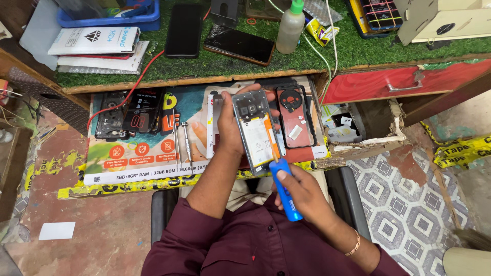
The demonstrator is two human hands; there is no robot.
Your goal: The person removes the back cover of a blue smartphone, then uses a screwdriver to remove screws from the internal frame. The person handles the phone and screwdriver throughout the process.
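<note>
Head view: an opened phone [257,130], back cover off, sits tilted over the poster-covered board [143,163], gripped at its edge by the left hand [231,128] to steady it. The right hand [302,191] clasps a blue screwdriver [284,190], tip at the phone's lower edge. The removed back cover [294,117] lies just beside.

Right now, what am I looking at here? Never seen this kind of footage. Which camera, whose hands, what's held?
There is no machine: one camera on a person's head looks down at their own two bare hands over a pull-out board under a workbench. The left hand has its grip around an opened phone, back cover off, insides showing. The right hand holds a blue tool with its tip at the phone's lower edge. On the board lie a red back cover, a screwdriver and more phone parts. Up on the green mat are two dark phones, a squeeze bottle and flat boxes.
</note>
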